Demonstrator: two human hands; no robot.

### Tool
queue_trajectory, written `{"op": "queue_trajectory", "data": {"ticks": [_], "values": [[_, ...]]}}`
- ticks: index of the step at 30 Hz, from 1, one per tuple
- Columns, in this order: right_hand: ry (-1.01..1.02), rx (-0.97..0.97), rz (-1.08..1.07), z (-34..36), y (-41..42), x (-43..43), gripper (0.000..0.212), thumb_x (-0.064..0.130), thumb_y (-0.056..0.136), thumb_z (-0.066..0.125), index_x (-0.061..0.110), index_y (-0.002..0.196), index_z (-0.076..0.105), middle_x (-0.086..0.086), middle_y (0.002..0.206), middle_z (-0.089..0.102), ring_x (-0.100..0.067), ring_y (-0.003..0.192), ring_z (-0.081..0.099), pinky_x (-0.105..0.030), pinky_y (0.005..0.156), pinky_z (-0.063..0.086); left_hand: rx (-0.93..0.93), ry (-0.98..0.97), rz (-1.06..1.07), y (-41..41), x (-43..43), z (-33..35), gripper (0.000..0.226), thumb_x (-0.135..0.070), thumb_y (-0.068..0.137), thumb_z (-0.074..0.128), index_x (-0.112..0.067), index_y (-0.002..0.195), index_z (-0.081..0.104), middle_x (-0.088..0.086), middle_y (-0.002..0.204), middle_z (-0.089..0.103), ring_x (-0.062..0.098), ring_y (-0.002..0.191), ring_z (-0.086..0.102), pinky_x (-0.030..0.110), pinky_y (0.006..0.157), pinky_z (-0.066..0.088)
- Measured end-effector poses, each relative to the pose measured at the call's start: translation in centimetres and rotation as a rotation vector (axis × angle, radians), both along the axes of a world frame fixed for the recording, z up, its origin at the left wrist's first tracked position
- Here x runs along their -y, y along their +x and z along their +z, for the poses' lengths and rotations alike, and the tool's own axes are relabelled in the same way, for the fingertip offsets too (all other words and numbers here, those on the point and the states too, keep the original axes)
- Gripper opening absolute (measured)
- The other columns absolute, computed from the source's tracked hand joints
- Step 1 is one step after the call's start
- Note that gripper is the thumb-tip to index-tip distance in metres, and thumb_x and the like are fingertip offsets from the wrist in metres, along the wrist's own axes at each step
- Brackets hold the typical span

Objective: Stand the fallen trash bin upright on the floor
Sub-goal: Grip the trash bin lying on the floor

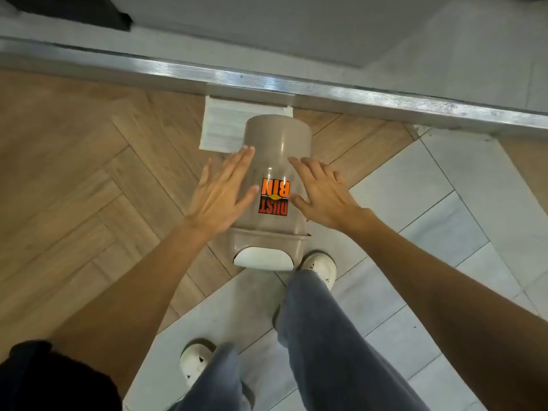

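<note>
A beige plastic trash bin [275, 143] lies on its side on the floor, its base pointing away from me and its lid end with a white flap [262, 258] nearest my feet. An orange and red "DUST BIN" sticker faces up. My left hand [222, 194] hovers over the bin's left flank, fingers spread and flat. My right hand [321, 194] is spread over the right flank. Neither hand grips the bin; whether they touch it is unclear.
A white slatted vent or panel [221, 126] lies on the floor behind the bin's far end. A metal threshold rail [355, 93] runs across just beyond. Wood herringbone floor is to the left, grey tiles to the right. My two feet in white shoes [318, 266] stand close to the lid.
</note>
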State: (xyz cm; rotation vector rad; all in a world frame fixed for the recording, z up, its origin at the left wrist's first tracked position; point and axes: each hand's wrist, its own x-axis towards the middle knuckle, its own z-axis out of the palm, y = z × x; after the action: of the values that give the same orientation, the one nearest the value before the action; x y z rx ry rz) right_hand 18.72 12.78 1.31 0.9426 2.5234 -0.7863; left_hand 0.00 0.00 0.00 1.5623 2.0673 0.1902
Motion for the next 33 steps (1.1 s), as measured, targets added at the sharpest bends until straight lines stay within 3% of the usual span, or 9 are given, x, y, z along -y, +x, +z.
{"op": "queue_trajectory", "data": {"ticks": [6, 11, 16, 20, 24, 26, 30, 33], "values": [[-0.076, -0.035, -0.042, -3.9, 1.5, 3.2, 0.074, 0.045, 0.091, 0.050, 0.018, 0.153, 0.021, -0.013, 0.153, 0.032, -0.036, 0.136, 0.034, -0.053, 0.105, 0.034, 0.088, -0.028, -0.032, -1.2, 4.1, -3.7, 0.077, -0.060, 0.092, 0.021, -0.024, 0.158, 0.004, -0.004, 0.165, 0.011, 0.009, 0.148, 0.009, 0.053, 0.119, 0.009], [-0.112, -0.095, -0.047, -7.7, 2.5, 5.0, 0.083, 0.057, 0.084, 0.047, 0.023, 0.153, 0.018, -0.013, 0.157, 0.020, -0.038, 0.138, 0.029, -0.058, 0.106, 0.037, 0.202, -0.017, -0.020, -1.1, 6.9, -7.5, 0.077, -0.060, 0.091, 0.029, -0.026, 0.158, 0.009, -0.006, 0.164, 0.017, 0.016, 0.149, 0.018, 0.049, 0.118, 0.012], [-0.045, -0.213, -0.068, -9.1, 3.2, 5.7, 0.078, 0.056, 0.087, 0.047, 0.025, 0.154, 0.021, -0.011, 0.159, 0.016, -0.036, 0.135, 0.027, -0.046, 0.103, 0.036, 0.340, 0.109, 0.057, -0.9, 8.0, -10.5, 0.070, -0.053, 0.097, 0.031, -0.019, 0.157, 0.018, 0.000, 0.162, 0.026, 0.012, 0.146, 0.025, 0.045, 0.120, 0.022], [-0.041, -0.242, -0.043, -10.0, 3.9, 5.2, 0.076, 0.059, 0.089, 0.047, 0.033, 0.154, 0.018, -0.005, 0.160, 0.014, -0.029, 0.137, 0.023, -0.041, 0.103, 0.033, 0.464, 0.229, 0.057, -0.6, 8.0, -12.2, 0.067, -0.047, 0.099, 0.030, -0.010, 0.154, 0.025, 0.008, 0.159, 0.032, 0.014, 0.145, 0.029, 0.029, 0.119, 0.024], [-0.036, -0.310, -0.079, -11.0, 5.2, 5.1, 0.074, 0.063, 0.088, 0.039, 0.035, 0.154, 0.019, -0.004, 0.160, 0.015, -0.027, 0.136, 0.023, -0.036, 0.105, 0.025, 0.411, 0.255, -0.032, -1.5, 6.7, -13.0, 0.066, -0.048, 0.099, 0.030, -0.013, 0.154, 0.026, 0.007, 0.149, 0.042, 0.003, 0.122, 0.044, 0.002, 0.101, 0.026], [-0.023, -0.345, -0.098, -11.5, 5.7, 5.3, 0.071, 0.062, 0.090, 0.037, 0.035, 0.154, 0.020, -0.003, 0.160, 0.016, -0.026, 0.137, 0.023, -0.035, 0.105, 0.024, 0.405, 0.273, -0.064, -1.8, 6.5, -13.4, 0.064, -0.046, 0.099, 0.029, -0.012, 0.154, 0.027, 0.007, 0.145, 0.043, -0.002, 0.116, 0.042, -0.003, 0.095, 0.025], [-0.020, -0.382, -0.099, -11.9, 6.2, 5.6, 0.068, 0.062, 0.090, 0.035, 0.037, 0.152, 0.023, -0.003, 0.159, 0.016, -0.026, 0.139, 0.023, -0.036, 0.106, 0.026, 0.447, 0.219, -0.115, -2.5, 6.9, -14.0, 0.069, -0.055, 0.096, 0.032, -0.021, 0.155, 0.024, 0.000, 0.148, 0.040, -0.007, 0.108, 0.049, -0.001, 0.090, 0.033], [-0.107, -0.419, -0.158, -11.3, 7.3, 5.9, 0.069, 0.062, 0.089, 0.038, 0.035, 0.151, 0.027, -0.001, 0.157, 0.016, -0.020, 0.141, 0.024, -0.033, 0.107, 0.031, 0.542, 0.163, -0.119, -3.4, 7.3, -13.7, 0.077, -0.072, 0.087, 0.040, -0.036, 0.153, 0.025, -0.004, 0.148, 0.042, -0.002, 0.105, 0.061, 0.013, 0.090, 0.045]]}}
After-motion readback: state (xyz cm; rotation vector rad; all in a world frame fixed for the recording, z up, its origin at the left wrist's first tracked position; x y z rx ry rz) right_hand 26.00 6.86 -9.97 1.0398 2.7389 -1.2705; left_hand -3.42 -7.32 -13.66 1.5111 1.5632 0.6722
